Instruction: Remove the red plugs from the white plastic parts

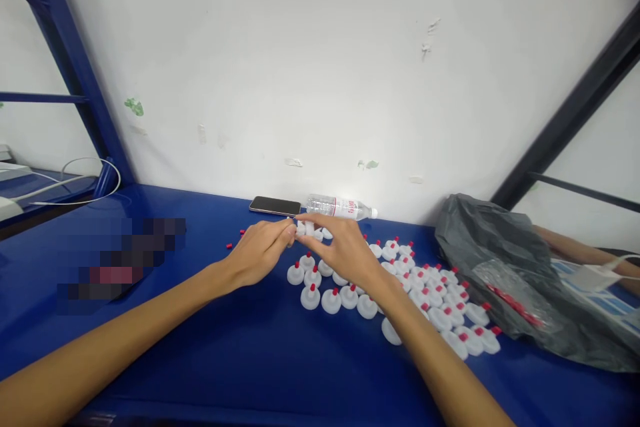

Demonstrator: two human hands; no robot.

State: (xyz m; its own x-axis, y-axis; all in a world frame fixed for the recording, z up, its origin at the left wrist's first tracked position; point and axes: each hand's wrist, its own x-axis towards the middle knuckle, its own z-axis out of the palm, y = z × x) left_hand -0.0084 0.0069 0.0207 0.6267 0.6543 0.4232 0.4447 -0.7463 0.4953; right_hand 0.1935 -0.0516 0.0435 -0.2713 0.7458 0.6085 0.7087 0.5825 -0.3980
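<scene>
My left hand (263, 250) and my right hand (343, 245) meet above the middle of the blue table. Between my right thumb and forefinger shows a white nozzle cap (309, 228), gripped at its sides. My left fingers are pinched together at its left end; whatever they hold is hidden. More white nozzle caps lie just behind and are partly covered by my right hand. Below and to the right stand many white nozzle caps with red tips (367, 307), some beneath my right forearm. Small loose red tips (229, 246) lie left of my hands.
A phone (275, 205) and a clear plastic bottle (340, 207) lie by the wall. At right is a dark grey plastic bag (470, 240) with a clear bag of red pieces (517, 303) on it. Another person's arm (580, 247) reaches in beyond. A blurred dark object (125, 260) lies left.
</scene>
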